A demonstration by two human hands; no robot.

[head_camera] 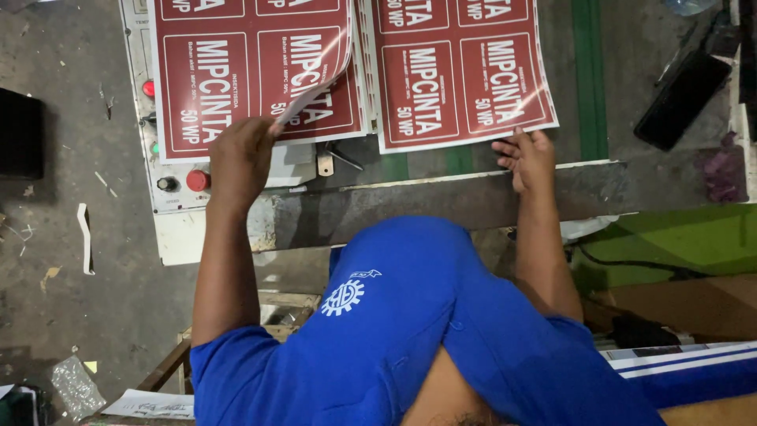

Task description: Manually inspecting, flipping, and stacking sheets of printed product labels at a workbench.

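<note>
the near corner of a top sheet is being pinched in the left hand, whose fingers are closed on the curling edge and lifting it off the left stack of dark red printed label sheets. the right hand is lying loosely curled, half open and holding nothing, at the near edge of the right stack, with fingertips touching or almost touching the paper. both stacks are being supported side by side on a worn work surface, far from the body. the sheet is judged to be light, thin, glossy and floppy, likely slippery against its neighbours and easily creased; a corner or edge looks the best place to grip it. to the left, a control panel with red buttons is showing, and a dark flat device is lying to the right.
</note>
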